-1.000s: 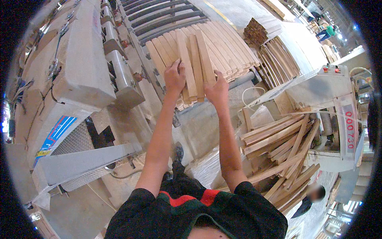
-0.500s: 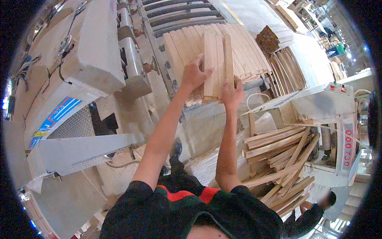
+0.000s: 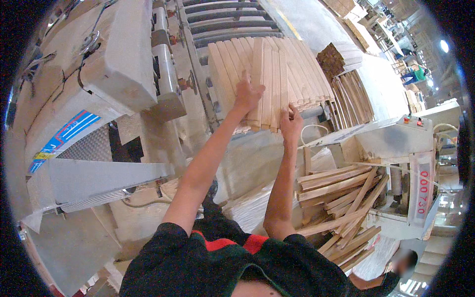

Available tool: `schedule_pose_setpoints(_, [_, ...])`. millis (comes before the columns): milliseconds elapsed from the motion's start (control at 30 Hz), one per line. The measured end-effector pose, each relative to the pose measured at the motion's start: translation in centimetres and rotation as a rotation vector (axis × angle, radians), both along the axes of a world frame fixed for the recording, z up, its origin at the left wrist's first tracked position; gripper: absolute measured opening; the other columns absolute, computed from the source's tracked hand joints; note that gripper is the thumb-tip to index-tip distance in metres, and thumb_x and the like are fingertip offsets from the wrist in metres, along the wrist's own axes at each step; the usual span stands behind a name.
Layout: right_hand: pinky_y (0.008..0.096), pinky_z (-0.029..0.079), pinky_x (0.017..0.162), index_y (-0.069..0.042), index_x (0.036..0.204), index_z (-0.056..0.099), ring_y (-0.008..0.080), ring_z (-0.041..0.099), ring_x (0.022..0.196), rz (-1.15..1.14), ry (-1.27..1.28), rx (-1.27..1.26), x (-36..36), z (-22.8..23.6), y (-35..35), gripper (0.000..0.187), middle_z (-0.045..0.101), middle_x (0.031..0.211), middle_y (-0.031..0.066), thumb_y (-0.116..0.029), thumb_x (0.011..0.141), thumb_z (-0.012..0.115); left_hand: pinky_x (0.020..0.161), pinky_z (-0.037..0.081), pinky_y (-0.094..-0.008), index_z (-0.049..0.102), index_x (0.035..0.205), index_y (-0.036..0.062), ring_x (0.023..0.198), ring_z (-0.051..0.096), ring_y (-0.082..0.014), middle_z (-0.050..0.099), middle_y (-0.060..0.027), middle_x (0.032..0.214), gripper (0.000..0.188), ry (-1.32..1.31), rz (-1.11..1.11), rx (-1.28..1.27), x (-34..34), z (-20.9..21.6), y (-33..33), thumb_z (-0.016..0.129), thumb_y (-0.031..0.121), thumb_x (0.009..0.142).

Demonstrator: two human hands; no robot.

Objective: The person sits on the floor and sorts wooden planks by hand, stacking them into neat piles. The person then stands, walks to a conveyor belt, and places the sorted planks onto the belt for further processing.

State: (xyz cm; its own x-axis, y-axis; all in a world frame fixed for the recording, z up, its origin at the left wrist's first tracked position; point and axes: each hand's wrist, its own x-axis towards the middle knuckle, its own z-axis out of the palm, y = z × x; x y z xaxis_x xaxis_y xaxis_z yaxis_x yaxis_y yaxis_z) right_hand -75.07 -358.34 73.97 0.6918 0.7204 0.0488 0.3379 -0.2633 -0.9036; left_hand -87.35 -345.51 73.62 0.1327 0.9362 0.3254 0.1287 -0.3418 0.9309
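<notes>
Several pale wooden strips lie side by side as a group on top of a wider layer of like strips. Along the group's left edge rests my left hand, fingers stretched out and thumb over the wood, not wrapped round any strip. My right hand is beside the near right end of the group, its fingers loosely bent and apart. Nothing shows in its grasp. Whether its fingertips touch the end strip I cannot tell.
Beneath the strips runs a roller conveyor, beside a large beige machine on the left. Rough wooden pieces lie heaped at the lower right. Darker strips are stacked beyond the layer. Another person is at the lower right.
The right-hand strip, which was raised with a gap beside it, now lies flat against the others. My right hand has loosened from it; my left hand's fingers have straightened.
</notes>
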Motion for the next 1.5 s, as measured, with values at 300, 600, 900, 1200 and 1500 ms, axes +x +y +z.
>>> schedule_pose_setpoints(300, [0.0525, 0.036, 0.094, -0.008, 0.139, 0.031, 0.0464, 0.042, 0.117, 0.01, -0.61, -0.537, -7.5, 6.6, 1.3, 0.1, 0.038, 0.128, 0.0347, -0.068, 0.066, 0.061, 0.102, 0.032, -0.0441, 0.026, 0.134, -0.0097, 0.121, 0.04, -0.0422, 0.041, -0.0325, 0.127, 0.075, 0.358, 0.236, -0.004, -3.7, -0.3, 0.1, 0.062, 0.013, 0.073])
schedule_pose_setpoints(600, [0.0629, 0.028, 0.095, -0.012, 0.142, 0.025, 0.0519, 0.035, 0.12, -0.113, -0.571, -0.624, -7.1, 4.1, 3.1, 0.107, 0.029, 0.133, 0.0375, -0.064, 0.058, 0.067, 0.102, 0.033, -0.0436, 0.035, 0.13, -0.0093, 0.12, 0.041, -0.0419, 0.043, -0.031, 0.127, 0.073, 0.267, 0.267, -0.066, -4.5, 0.8, 0.0, 0.068, 0.019, 0.071])
schedule_pose_setpoints(900, [0.0532, 0.036, 0.096, -0.013, 0.141, 0.027, 0.0491, 0.043, 0.115, -0.072, -0.514, -0.576, -6.8, 5.2, 1.3, 0.107, 0.04, 0.126, 0.0339, -0.063, 0.057, 0.072, 0.097, 0.039, -0.0438, 0.051, 0.117, -0.0077, 0.114, 0.048, -0.0392, 0.053, -0.0262, 0.118, 0.063, 0.538, 0.128, 0.201, -6.3, -1.1, 2.5, 0.071, 0.022, 0.066])
schedule_pose_setpoints(1200, [0.0344, 0.046, 0.079, -0.002, 0.135, 0.039, 0.0228, 0.055, 0.098, 0.211, 0.382, -0.074, -2.1, 3.8, -6.5, 0.091, 0.057, 0.105, 0.0165, -0.048, 0.062, 0.07, 0.099, 0.037, -0.0424, 0.045, 0.125, -0.0055, 0.119, 0.045, -0.0374, 0.052, -0.0267, 0.119, 0.059, 0.783, 0.049, 0.227, -6.7, 0.6, 2.7, 0.058, 0.034, 0.083])
schedule_pose_setpoints(1500, [0.0311, 0.046, 0.08, 0.004, 0.13, 0.037, 0.0236, 0.057, 0.1, 0.336, 0.752, 0.26, -10.8, 2.8, -20.6, 0.093, 0.054, 0.115, 0.0171, -0.049, 0.059, 0.068, 0.098, 0.035, -0.044, 0.016, 0.143, 0.006, 0.124, 0.037, -0.0374, 0.028, -0.0233, 0.142, 0.073, -0.127, -0.455, -0.191, -12.2, 5.0, -15.4, 0.05, 0.042, 0.09])
